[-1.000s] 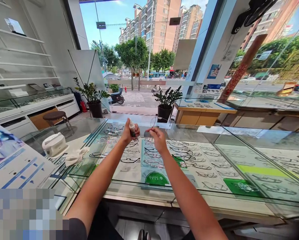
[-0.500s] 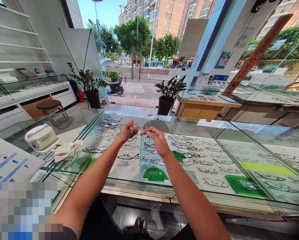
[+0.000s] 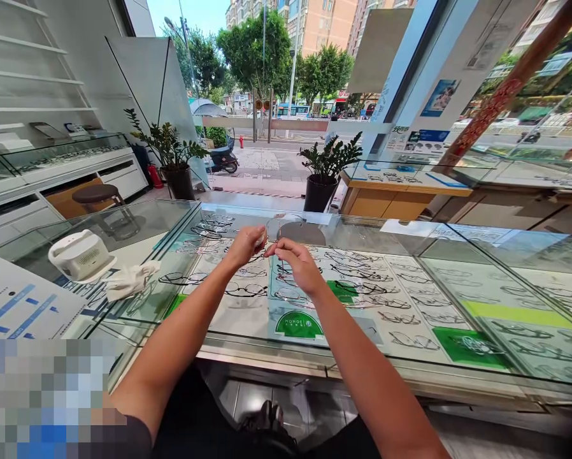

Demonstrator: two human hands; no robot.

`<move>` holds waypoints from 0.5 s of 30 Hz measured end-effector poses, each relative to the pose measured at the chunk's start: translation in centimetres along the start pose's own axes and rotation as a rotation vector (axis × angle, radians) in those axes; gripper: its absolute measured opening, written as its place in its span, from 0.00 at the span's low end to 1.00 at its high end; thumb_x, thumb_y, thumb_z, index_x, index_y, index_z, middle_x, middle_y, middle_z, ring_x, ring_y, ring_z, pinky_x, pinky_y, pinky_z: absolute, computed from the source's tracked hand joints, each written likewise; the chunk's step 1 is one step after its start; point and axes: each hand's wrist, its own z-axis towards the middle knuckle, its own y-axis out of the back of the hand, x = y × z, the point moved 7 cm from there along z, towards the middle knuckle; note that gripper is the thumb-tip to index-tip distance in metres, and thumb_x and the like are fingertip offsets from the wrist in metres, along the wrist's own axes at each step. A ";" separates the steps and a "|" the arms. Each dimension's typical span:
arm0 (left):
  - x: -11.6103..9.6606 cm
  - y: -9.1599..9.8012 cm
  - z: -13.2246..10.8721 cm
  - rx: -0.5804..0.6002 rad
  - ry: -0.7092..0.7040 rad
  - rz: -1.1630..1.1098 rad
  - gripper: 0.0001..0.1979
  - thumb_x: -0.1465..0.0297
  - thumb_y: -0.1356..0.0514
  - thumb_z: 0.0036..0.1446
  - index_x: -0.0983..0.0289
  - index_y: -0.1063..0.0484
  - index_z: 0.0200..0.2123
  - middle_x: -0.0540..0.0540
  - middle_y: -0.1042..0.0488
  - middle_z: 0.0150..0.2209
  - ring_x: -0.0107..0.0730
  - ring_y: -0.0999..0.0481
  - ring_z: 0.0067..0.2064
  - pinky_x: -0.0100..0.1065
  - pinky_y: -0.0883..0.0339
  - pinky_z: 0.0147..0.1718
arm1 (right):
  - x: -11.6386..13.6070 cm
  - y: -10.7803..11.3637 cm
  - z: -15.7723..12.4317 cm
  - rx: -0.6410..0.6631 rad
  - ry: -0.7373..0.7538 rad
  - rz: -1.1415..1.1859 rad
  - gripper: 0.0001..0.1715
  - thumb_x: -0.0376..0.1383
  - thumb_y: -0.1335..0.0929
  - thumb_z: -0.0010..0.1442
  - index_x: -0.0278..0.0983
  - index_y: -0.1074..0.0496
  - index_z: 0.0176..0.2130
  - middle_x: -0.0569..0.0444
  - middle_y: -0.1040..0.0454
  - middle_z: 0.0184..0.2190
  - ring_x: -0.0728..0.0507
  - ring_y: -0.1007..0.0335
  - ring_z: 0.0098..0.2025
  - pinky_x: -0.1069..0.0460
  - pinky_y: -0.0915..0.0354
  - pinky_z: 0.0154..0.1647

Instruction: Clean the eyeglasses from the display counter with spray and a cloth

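Observation:
Over the glass counter (image 3: 248, 341), my two hands come together at chest distance. My right hand (image 3: 295, 261) pinches a pair of thin-rimmed eyeglasses (image 3: 281, 220), whose faint outline rises above the fingers. Close beside it, my left hand (image 3: 248, 246) is closed, its thumb on top. A small whitish thing shows at its fingers, mostly hidden, and I cannot make out its kind. Rows of spectacle frames (image 3: 357, 274) lie beneath the glass. To the left, a crumpled cloth (image 3: 132, 279) rests on the counter.
A white device (image 3: 81, 255) and a printed sheet (image 3: 23, 296) sit on the left of the counter. Beyond it stand two potted plants (image 3: 321, 188) (image 3: 178, 178) and a round stool (image 3: 95, 194). A wooden-fronted display table (image 3: 386, 201) is at back right.
My left hand has turned and moved slightly closer to the right, covering most of the white thing it showed before. The eyeglasses sit slightly higher; the view has tilted down.

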 end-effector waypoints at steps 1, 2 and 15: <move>-0.1 -0.1 0.0 0.004 -0.002 -0.001 0.39 0.30 0.46 0.55 0.59 0.39 0.14 0.50 0.41 0.14 0.27 0.43 0.19 0.36 0.52 0.23 | 0.0 -0.1 0.0 0.012 -0.001 0.016 0.12 0.44 0.31 0.66 0.43 0.22 0.33 0.53 0.17 0.38 0.38 0.25 0.48 0.42 0.34 0.59; -0.2 -0.1 -0.1 0.001 -0.008 -0.004 0.39 0.30 0.45 0.55 0.59 0.39 0.14 0.50 0.40 0.14 0.27 0.43 0.19 0.36 0.52 0.23 | 0.0 -0.3 0.0 0.024 -0.003 0.033 0.12 0.44 0.31 0.65 0.43 0.22 0.34 0.53 0.17 0.38 0.38 0.24 0.48 0.42 0.34 0.60; 0.4 -2.5 -1.0 0.226 -0.083 0.091 0.37 0.35 0.46 0.61 0.60 0.44 0.17 0.48 0.45 0.17 0.26 0.47 0.22 0.36 0.55 0.26 | -0.6 2.4 0.3 -0.203 0.040 0.109 0.13 0.46 0.31 0.67 0.44 0.20 0.37 0.52 0.19 0.41 0.40 0.26 0.48 0.46 0.31 0.50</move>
